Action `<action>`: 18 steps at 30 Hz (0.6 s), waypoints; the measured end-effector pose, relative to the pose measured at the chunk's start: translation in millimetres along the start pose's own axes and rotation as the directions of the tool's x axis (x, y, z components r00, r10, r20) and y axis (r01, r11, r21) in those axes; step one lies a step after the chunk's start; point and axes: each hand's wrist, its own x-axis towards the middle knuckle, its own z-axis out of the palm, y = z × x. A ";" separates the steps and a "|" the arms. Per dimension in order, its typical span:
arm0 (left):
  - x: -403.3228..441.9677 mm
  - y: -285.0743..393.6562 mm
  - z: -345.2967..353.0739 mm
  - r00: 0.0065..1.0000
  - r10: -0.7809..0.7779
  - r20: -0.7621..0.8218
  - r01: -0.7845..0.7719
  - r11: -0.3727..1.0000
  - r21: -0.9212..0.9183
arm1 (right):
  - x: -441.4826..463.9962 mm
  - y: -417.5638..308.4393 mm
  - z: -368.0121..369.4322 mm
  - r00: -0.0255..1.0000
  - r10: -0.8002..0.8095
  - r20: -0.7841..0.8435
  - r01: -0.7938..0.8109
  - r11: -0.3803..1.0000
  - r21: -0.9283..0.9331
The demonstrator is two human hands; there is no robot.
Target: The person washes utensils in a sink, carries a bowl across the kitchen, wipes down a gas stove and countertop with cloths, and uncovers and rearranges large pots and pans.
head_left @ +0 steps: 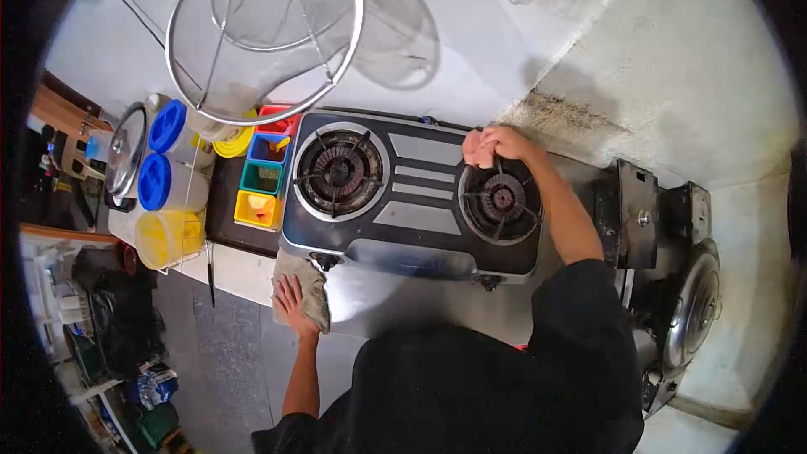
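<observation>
My left hand [292, 306] lies with fingers spread on a grey-brown cloth [316, 287], at the front left corner of the two-burner gas stove [336, 234]. The cloth rests on the counter by the left knob [325, 261]. Reaching across the stove, my right hand [509, 143] is over the back edge of the right burner [502, 198]. Its fingers are closed on a small crumpled pale pink wad [478, 150], whose material I cannot make out. The left burner [340, 171] has a black pan support around it.
Left of the stove stand small coloured bins [256, 208] and containers with blue lids [155, 182] in a wire rack. A large round strainer [265, 34] hangs above. At the right are a black metal box [636, 214] and a round metal lid [693, 303].
</observation>
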 end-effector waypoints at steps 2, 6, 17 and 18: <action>-3.4 3.5 6.7 0.999 -0.032 -0.003 0.032 0.999 0.023 | -25.1 -13.1 -17.1 0.998 -0.032 -0.059 0.028 0.998 -0.062; -5.0 22.8 10.3 0.999 -0.052 -0.017 0.053 0.992 0.111 | -76.3 16.8 -26.9 0.997 0.075 -0.015 -0.056 0.852 0.521; -17.2 38.5 21.6 0.998 -0.025 -0.049 0.033 0.984 0.177 | -172.9 50.4 31.1 0.787 0.368 -0.496 -0.325 0.929 0.174; -20.1 43.0 20.9 0.998 -0.019 -0.061 0.028 0.988 0.153 | -176.8 32.8 34.1 0.781 0.370 -0.503 -0.325 0.929 0.178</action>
